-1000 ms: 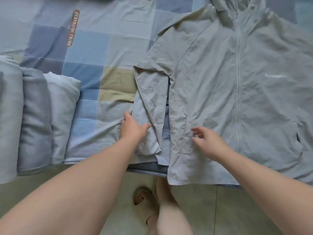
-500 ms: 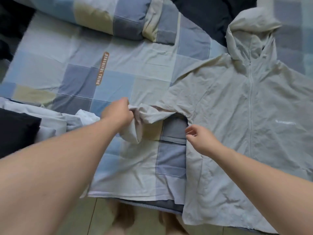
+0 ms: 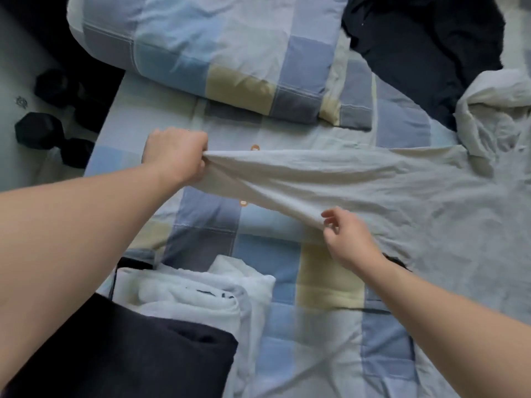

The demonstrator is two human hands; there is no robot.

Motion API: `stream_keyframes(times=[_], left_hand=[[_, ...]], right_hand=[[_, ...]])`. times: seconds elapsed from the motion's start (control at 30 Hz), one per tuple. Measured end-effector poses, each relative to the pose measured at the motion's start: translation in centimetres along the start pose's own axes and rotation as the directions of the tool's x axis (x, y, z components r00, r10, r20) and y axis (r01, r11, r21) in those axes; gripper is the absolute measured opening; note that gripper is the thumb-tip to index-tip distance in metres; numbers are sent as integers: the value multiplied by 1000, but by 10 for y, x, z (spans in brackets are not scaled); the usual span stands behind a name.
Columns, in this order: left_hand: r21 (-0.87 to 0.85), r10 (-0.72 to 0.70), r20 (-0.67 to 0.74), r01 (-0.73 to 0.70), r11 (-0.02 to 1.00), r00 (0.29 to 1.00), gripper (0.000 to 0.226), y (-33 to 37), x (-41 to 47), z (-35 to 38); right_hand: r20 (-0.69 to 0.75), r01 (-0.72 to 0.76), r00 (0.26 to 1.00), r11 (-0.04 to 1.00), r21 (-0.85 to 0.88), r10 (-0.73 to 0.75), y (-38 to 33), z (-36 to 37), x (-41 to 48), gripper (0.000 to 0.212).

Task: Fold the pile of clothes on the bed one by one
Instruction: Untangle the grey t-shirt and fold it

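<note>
Gripping a wrinkled grey sleeve (image 3: 287, 179), the left hand (image 3: 175, 156) holds it taut.

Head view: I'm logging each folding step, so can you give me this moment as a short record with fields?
garment: light grey hooded jacket, spread on the checked bed sheet
sleeve: pulled out straight to the left
left hand: grips the sleeve end
right hand: at the sleeve's lower edge near the underarm; grip unclear
folded: white garment and dark garment, near left
unfolded: dark clothes, far right
</note>
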State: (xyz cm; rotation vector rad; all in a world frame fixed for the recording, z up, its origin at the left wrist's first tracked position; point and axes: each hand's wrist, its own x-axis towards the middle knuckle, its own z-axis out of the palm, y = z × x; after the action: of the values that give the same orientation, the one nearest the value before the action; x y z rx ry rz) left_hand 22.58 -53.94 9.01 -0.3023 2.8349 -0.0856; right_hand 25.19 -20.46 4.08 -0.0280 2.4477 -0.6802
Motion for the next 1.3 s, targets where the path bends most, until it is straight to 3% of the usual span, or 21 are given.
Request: stream_keyframes(times=[0.1,0.2,0.37,0.47,0.53,0.6,0.67,0.7,0.77,0.8,0.87,0.93,1.0,1.07,1.17,1.3], left_hand=[[-288,-125,150,164,943,981,15,-42,18,32],[-631,-163,270,302,714,949,26,-60,31,61],[-759,-238,253,345,552,938,25,-69,37,99],[-673,-266,211,337,658,941,26,-77,35,115],[-637,-323,201,374,675,925,32,-79,32,122],[-530,-332,66,315,787,941,38,-73,23,125],[-387,-136,-179,57,920,974,41,-60,15,120],[-344,25,-224,-103,933,974,42,-51,11,117],[-258,351,-105,-366,894,930,48,-33,7,119],[-210,438,10,-426,880,899,52,-25,5,125],[-145,406,232,-381,913,884,61,-18,1,140],[-135,261,376,-227,965,889,71,-20,-4,151],[-121,202,446,-165,979,872,78,-19,-7,150],[-106,187,500,-154,982,846,82,-16,-2,137],[-118,193,541,-153,981,819,79,-5,10,103],[-184,262,516,-193,964,816,74,36,12,61]], right_hand=[[34,26,999,995,-98,-23,-29,36,23,45],[15,47,999,985,-166,-45,-50,64,40,46],[-9,119,992,949,-293,-127,-76,97,61,57],[203,199,968,946,-258,-148,-80,109,72,65],[289,250,940,943,-217,-183,-80,115,77,65],[118,251,966,944,-214,-231,-80,116,79,64],[-164,114,973,956,-271,-163,-80,114,79,65],[-233,-3,971,963,-268,-61,-80,114,79,68],[-192,-215,966,948,-233,172,-79,120,81,72],[-117,-256,965,938,-236,234,-79,125,81,75],[82,-165,977,942,-294,197,-83,139,79,77],[282,89,960,948,-306,1,-88,144,75,73],[366,266,913,944,-196,-182,-87,138,68,67],[241,264,939,963,-45,-246,-78,121,63,66],[1,114,993,993,-39,-114,-43,86,53,67],[27,-75,996,986,-150,80,22,42,25,70]])
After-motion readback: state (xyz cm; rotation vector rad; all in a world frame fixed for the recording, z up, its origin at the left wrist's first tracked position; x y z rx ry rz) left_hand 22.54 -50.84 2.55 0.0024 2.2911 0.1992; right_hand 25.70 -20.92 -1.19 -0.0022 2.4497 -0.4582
